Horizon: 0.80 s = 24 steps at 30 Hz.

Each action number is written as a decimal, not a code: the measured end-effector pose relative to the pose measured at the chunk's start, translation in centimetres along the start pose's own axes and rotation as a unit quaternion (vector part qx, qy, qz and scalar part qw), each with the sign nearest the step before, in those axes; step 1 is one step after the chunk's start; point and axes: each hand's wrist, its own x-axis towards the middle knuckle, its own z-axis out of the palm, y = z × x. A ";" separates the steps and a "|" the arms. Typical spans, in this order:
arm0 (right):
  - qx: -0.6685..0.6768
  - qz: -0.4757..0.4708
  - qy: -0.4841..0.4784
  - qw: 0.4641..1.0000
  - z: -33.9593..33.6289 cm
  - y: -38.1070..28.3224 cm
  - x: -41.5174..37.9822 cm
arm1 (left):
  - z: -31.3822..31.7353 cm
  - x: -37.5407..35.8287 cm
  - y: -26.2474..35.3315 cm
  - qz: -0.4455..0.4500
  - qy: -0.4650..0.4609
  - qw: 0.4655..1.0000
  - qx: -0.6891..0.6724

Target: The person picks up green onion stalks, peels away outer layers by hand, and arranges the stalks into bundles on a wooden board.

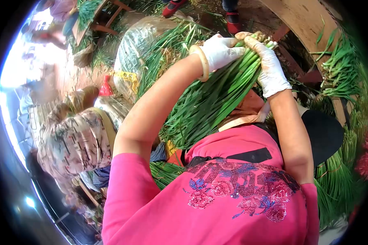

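Note:
A bunch of green garlic [237, 83] is held up in front of me, its pale stem ends at the top and its long flat leaves hanging toward my lap. My right hand [270, 67], in a white glove with soiled fingertips, is closed around the stems near those ends. On the other side, my left hand [221, 51], also gloved, is closed against the stems just below the ends; its exact grip is partly hidden. A pale bangle [202, 61] circles my left wrist.
Loose green stalks [163, 61] lie beside clear plastic sheeting [133, 47]. A wooden bench [302, 20] at upper right has more greens [341, 67] near it. Bundled greens [333, 175] stand at right. A person in a patterned top [77, 143] bends at left; red shoes [233, 22] are ahead.

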 end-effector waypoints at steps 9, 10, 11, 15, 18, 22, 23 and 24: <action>-0.099 -0.286 0.189 0.934 -7.0 -14.1 -1.6 | -2.6 -11.2 -4.7 -0.305 -0.130 0.942 0.060; -0.106 -0.311 0.215 0.920 -8.1 -16.1 -2.5 | -2.9 -13.6 -8.9 -0.297 -0.104 0.946 0.083; -0.118 -0.346 0.237 0.900 -9.3 -17.7 -3.4 | -3.1 -16.0 -13.1 -0.289 -0.078 0.948 0.107; -0.100 -0.418 0.294 0.854 -11.4 -20.5 -5.9 | -5.0 -20.2 -16.0 -0.430 0.142 0.874 -0.174; -0.086 -0.418 0.209 0.880 -15.2 -22.1 -7.1 | -5.5 -19.9 -16.3 -0.313 0.226 0.873 -0.297; -0.044 -0.397 0.141 0.906 -15.4 -23.0 -7.8 | -6.4 -16.4 -11.1 -0.192 0.275 0.886 -0.319; -0.053 -0.415 0.157 0.894 -14.3 -22.5 -7.9 | -6.8 -15.3 -8.2 -0.174 0.257 0.895 -0.321; -0.043 -0.403 0.126 0.906 -13.6 -22.2 -7.8 | -7.3 -14.1 -5.1 -0.157 0.238 0.902 -0.323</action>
